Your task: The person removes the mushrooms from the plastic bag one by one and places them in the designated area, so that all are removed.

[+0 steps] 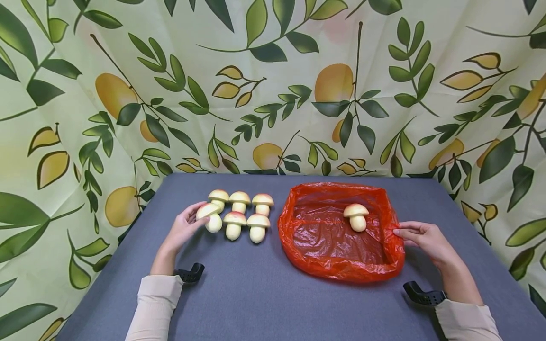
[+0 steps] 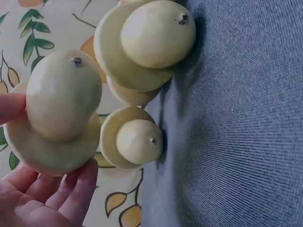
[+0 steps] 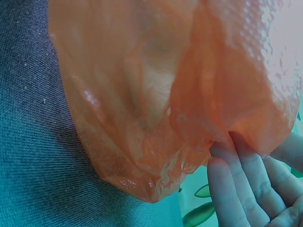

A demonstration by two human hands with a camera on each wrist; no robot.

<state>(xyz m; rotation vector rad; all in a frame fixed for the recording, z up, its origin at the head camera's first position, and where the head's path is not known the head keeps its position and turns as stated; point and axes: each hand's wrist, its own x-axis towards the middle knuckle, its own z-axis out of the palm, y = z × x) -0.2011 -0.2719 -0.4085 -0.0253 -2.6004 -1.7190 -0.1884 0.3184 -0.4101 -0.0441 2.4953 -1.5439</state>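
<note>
My left hand [image 1: 186, 229] grips a toy mushroom [image 1: 210, 218] with a pale stem and a reddish cap. In the left wrist view the thumb and fingers hold this mushroom [image 2: 64, 97] by its cap, apart from the table. Several similar mushrooms [image 1: 258, 227] lie in two rows just right of that hand. Farther right, a red plastic bag [image 1: 341, 271] stands with its mouth spread wide, and one mushroom [image 1: 356, 217] lies inside. My right hand [image 1: 426, 239] pinches the bag's right rim. In the right wrist view its fingers [image 3: 251, 175] are against the bag's thin film [image 3: 128, 94].
A grey cloth-covered table [image 1: 256, 303] lies under everything. Behind it hangs a curtain [image 1: 273, 85] printed with leaves and fruit. A black wrist-worn device [image 1: 191, 273] sits at the left wrist, and another device [image 1: 422, 294] at the right.
</note>
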